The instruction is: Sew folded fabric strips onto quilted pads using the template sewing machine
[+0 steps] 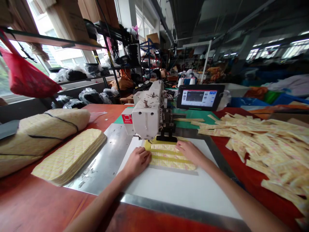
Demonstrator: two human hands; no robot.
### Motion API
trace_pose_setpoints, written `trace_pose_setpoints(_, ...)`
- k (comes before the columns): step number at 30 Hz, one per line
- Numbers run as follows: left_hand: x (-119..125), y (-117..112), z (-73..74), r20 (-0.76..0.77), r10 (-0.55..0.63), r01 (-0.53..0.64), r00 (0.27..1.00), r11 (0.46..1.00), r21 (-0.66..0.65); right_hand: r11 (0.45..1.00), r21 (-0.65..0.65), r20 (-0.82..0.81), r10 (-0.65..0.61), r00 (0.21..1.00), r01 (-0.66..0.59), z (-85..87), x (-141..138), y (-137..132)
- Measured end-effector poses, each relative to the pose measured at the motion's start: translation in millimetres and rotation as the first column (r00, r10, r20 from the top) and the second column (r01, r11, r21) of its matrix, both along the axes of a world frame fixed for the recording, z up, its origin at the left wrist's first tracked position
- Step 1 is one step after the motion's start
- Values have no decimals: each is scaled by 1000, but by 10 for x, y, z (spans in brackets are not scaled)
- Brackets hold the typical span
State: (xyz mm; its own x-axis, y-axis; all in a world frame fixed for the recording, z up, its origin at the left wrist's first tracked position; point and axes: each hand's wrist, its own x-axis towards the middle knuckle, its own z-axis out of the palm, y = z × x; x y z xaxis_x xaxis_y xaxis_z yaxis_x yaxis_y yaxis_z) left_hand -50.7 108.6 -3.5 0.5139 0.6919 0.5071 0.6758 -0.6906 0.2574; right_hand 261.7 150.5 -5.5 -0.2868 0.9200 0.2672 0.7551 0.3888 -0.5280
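Note:
My left hand [138,161] has its fingers curled together at the left edge of a yellow slotted template [166,157], close to the left end of a fabric strip [164,147]; what its fingertips hold is hidden. At the strip's right end, my right hand [189,150] pinches the fabric between thumb and fingers. The strip lies flat across the template. Pale yellow quilted fabric [171,164] with pink marks shows through the slots. Just beyond my hands stands the head of a white sewing machine [146,120], its black presser part [166,138] above the template's far edge.
A stack of quilted pads [70,154] lies left, beside a tied fabric bundle [48,132]. Many loose fabric strips [270,145] are heaped right. A lit control screen [199,97] stands behind the machine. A white sheet [173,190] covers part of the metal plate [106,161].

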Motion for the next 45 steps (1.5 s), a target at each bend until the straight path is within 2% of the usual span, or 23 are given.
trace_pose_setpoints(4, 192, -439, 19, 14, -164, 164, 986, 986, 7, 981, -185, -172, 24, 985, -56, 15, 220, 66)
trace_pose_setpoints(6, 270, -619, 41, 13, -229, 229, 973, 973, -5, 967, -237, -247, 33, 969, -93, 2, 184, 74)
trace_pose_setpoints(8, 312, -693, 80, 31, -242, 243, 970, 970, -24, 950, -281, -329, 42, 943, -140, -14, 42, 46)
trace_pose_setpoints(10, 320, -658, 121, 68, -221, 224, 973, 973, -48, 915, -343, -452, 36, 891, -211, -20, -166, -18)
trace_pose_setpoints(13, 297, -488, 143, 123, -155, 166, 980, 982, -89, 849, -420, -640, -26, 768, -320, 6, -476, -159)
trace_pose_setpoints(17, 225, -283, 75, 119, -113, 123, 987, 989, -85, 788, -409, -781, -41, 623, -461, 62, -731, -346)
trace_pose_setpoints(19, 163, -241, 39, 137, -104, 113, 985, 992, -61, 771, -389, -789, 5, 614, -505, 70, -814, -399)
trace_pose_setpoints(21, 90, -235, 36, 198, -112, 125, 974, 991, -53, 812, -343, -749, 66, 659, -472, 64, -898, -407)
trace_pose_setpoints(24, -4, -246, 91, 353, -101, 135, 930, 988, -72, 931, -139, -679, 159, 717, -338, 54, -1046, -344)
trace_pose_setpoints(27, -38, -225, 142, 536, 15, 72, 844, 987, -141, 964, 24, -696, 208, 687, -267, 66, -1198, -259)
trace_pose_setpoints(29, -31, -188, 142, 647, 95, 68, 756, 973, -222, 962, 8, -743, 190, 642, -274, 71, -1282, -230)
trace_pose_setpoints(31, -16, -145, 121, 729, 142, 111, 669, 951, -287, 952, -68, -800, 127, 587, -300, 60, -1343, -230)
trace_pose_setpoints(34, -2, -100, 84, 781, 159, 184, 604, 925, -331, 924, -167, -870, 27, 492, -345, 21, -1383, -254)
trace_pose_setpoints(36, -6, -96, 78, 788, 160, 202, 594, 919, -339, 914, -187, -892, -5, 452, -360, 3, -1384, -261)
trace_pose_setpoints(39, -26, -123, 110, 779, 154, 187, 608, 926, -329, 915, -171, -901, 5, 434, -366, 3, -1374, -253)
trace_pose_setpoints(42, -55, -160, 161, 747, 153, 187, 647, 918, -350, 926, -86, -888, 96, 450, -367, 7, -1370, -242)
trace_pose_setpoints(45, -81, -170, 180, 719, 194, 184, 667, 893, -411, 941, 52, -850, 218, 480, -336, -1, -1367, -248)
